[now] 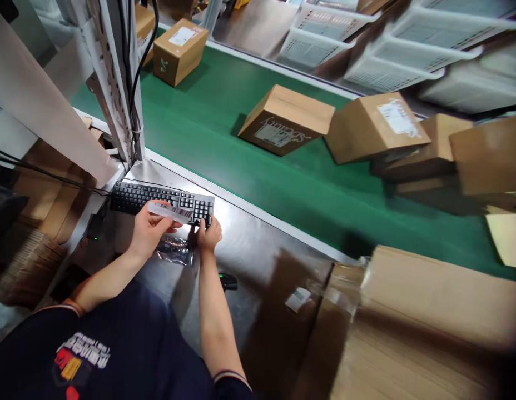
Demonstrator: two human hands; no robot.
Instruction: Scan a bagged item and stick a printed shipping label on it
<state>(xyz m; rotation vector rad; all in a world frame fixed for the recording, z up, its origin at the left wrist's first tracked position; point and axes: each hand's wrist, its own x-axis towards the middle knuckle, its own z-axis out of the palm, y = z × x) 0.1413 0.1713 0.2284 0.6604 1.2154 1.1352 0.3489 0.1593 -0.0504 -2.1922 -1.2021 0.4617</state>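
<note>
My left hand (147, 230) is closed on a white barcode label (170, 210), held just above a black keyboard (158, 199). My right hand (208, 233) rests at the keyboard's number pad, fingers curled down onto the keys with nothing in them. A clear plastic bag (174, 250) lies on the steel worktop (249, 244) between my two wrists. A small black scanner (228, 281) sits on the worktop beside my right forearm.
A green conveyor belt (208, 116) runs behind the worktop, carrying several cardboard boxes (287, 119). A large open carton (408, 322) fills the near right. A white metal post with cables (124, 83) stands left of the keyboard. White plastic crates (383, 50) lie beyond the belt.
</note>
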